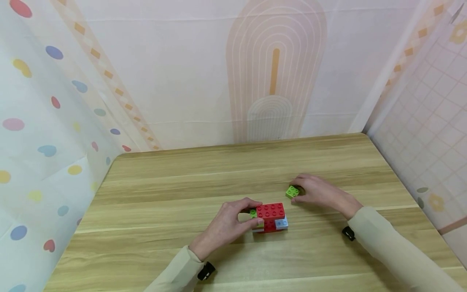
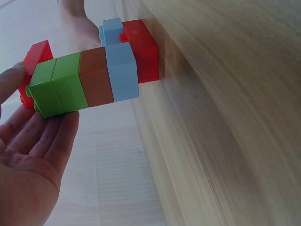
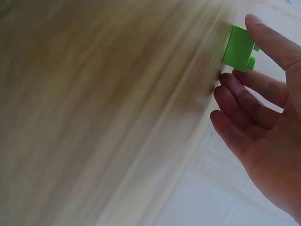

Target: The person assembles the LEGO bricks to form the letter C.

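A structure of toy building bricks (image 1: pixel 270 211) stands on the table. My left hand (image 1: pixel 230 223) holds its upper end between thumb and fingers. In the left wrist view, a red base brick (image 2: pixel 143 52) carries a column of a light blue brick (image 2: pixel 123 73), a brown brick (image 2: pixel 96 76) and two green bricks (image 2: pixel 59 89). A red brick (image 2: pixel 41 56) tops the column, jutting sideways. Another light blue brick (image 2: pixel 113 31) sits on the base's other end. To the right, my right hand (image 1: pixel 315 190) pinches a small green brick (image 1: pixel 292 192) at the tabletop, studs up.
The wood-grain table (image 1: pixel 175 182) extends around both hands. Patterned cloth (image 1: pixel 182 81) hangs behind it and along both sides. A black strap piece (image 1: pixel 206 271) is at the left cuff, another (image 1: pixel 348 233) at the right cuff.
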`<control>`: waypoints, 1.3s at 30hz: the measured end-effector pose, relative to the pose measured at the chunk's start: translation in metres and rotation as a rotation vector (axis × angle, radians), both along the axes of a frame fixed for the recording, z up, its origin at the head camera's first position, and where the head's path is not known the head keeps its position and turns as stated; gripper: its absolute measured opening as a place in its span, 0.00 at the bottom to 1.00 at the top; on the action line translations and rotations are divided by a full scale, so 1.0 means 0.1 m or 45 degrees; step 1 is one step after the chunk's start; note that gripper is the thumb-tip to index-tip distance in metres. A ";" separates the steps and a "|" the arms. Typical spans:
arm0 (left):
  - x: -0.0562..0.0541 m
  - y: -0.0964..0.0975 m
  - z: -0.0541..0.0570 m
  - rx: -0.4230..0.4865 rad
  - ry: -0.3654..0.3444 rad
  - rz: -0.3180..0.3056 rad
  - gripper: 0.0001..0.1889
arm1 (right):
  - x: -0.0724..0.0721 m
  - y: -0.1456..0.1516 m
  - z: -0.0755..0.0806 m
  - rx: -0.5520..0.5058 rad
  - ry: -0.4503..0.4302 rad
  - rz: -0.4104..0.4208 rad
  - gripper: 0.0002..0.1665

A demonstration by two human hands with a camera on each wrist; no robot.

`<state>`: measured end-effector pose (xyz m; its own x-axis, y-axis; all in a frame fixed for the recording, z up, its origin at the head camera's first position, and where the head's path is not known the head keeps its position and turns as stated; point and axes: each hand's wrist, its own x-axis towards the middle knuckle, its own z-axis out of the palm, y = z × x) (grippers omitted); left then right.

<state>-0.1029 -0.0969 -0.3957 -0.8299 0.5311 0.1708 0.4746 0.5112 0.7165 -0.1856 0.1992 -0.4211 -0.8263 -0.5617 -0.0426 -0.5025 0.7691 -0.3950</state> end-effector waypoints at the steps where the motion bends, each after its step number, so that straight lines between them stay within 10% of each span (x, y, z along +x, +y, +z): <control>1: 0.00 0.00 0.00 0.000 -0.002 0.001 0.20 | 0.00 -0.01 0.00 0.009 0.006 0.001 0.31; 39: -0.01 0.03 -0.03 0.049 0.015 -0.014 0.20 | 0.35 -0.02 0.19 -0.216 0.158 0.062 0.26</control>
